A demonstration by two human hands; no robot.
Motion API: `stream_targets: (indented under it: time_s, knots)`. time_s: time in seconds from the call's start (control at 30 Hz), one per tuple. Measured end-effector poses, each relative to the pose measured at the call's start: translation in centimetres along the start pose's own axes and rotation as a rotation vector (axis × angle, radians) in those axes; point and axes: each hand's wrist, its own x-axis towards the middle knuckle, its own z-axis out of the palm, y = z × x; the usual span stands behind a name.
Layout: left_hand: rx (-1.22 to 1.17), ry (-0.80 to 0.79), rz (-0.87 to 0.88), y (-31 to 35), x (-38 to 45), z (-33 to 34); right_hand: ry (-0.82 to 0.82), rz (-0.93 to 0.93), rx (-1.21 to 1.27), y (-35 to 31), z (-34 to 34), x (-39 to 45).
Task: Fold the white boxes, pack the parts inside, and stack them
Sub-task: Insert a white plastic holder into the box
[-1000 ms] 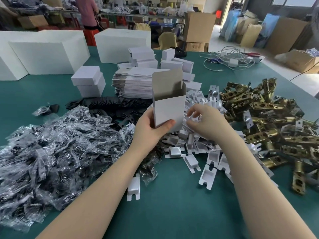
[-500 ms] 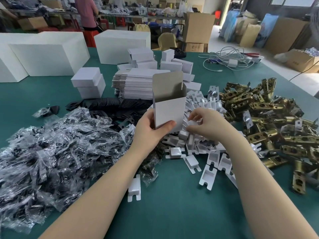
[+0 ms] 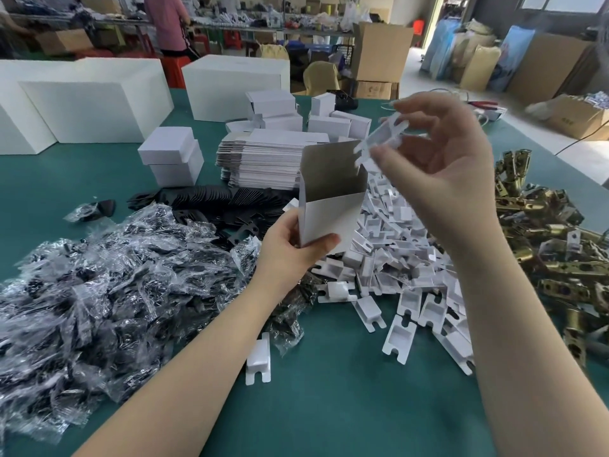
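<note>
Partly blurred, white insert [image 3: 379,145] hides box [image 3: 329,209] flap's corner.

My bench is a green table [image 3: 329,407]. Beyond its far edge stand tall brown cartons [image 3: 382,51], with flat cardboard sheets [image 3: 543,67] leaning against the right-hand wall. An open brown carton [image 3: 583,117] sits on the floor at far right. A tangle of white cable [image 3: 484,110] lies near the table's far right corner. A person in a pink top [image 3: 168,24] stands at the back left, beside a cluttered bench. A yellowish chair back [image 3: 321,77] shows just past the table's far edge.
</note>
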Motion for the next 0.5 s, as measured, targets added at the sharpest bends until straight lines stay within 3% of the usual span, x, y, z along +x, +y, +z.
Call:
stream_targets:
  time_s: [0.2,0.5]
  knots:
    - [-0.026,0.005,-0.026,0.2,-0.1,0.2,-0.143,-0.031,-0.442,1.2,1.2,-0.4]
    - [-0.034,-0.011,-0.025,0.4,-0.1,0.2,-0.215,0.024,-0.563,2.0,0.7,-0.2]
